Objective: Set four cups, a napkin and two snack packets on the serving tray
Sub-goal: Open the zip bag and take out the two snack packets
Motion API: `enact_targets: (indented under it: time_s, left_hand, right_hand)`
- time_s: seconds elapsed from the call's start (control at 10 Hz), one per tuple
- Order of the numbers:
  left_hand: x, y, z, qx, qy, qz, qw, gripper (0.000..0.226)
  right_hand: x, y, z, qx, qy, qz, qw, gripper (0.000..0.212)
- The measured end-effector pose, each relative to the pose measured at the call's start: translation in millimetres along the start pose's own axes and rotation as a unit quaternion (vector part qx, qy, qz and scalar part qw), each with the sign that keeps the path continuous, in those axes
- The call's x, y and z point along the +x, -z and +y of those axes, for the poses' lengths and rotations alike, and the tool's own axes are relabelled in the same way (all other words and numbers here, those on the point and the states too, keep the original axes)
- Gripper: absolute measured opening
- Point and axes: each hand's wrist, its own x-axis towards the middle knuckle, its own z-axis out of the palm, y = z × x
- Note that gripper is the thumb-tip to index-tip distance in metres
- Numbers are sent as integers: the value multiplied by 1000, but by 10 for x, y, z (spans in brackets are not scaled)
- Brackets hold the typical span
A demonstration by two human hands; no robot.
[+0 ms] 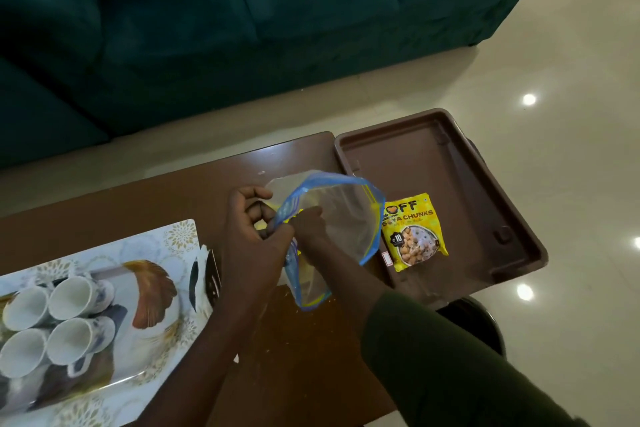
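I'm holding the zip bag (332, 218) mouth open at frame centre: left hand (249, 232) is pinching the blue zip rim near side, fingers closed on it. Right hand (310, 229) is reaching inside the bag, fingers curled; can't tell if it's gripping anything yet. Something yellow is showing through the plastic near the knuckles, probably the second snack packet, not confirmable.

First soya chunks packet (414, 232) is lying in the brown tray (485, 253), right of centre. Four cups (55, 319) are sitting clustered on the patterned serving tray (152, 340) at lower left. Folded white item (204, 277) is standing at that tray's right edge, likely the napkin.

Risks I'm watching:
- packet snagging on the zip rim on the way out, dragging the bag off the table (294, 357)
- left pinch slipping, mouth collapsing on my wrist
- loose packet ending up left in the wrong tray
- my left forearm is crossing close to the napkin, could knock it over
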Motion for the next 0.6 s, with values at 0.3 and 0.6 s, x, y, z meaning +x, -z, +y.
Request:
enact_targets:
  time_s: [0.3,0.6]
  left_hand:
    - [-1,143,-33,-26,23,-2,999,37]
    - [16,266,-50,-14,27,35,999,37]
  right_hand:
    - [12,-128,210,3,0,-64,998,48]
    - [-118,73,-31,16,-3,-136,991,40]
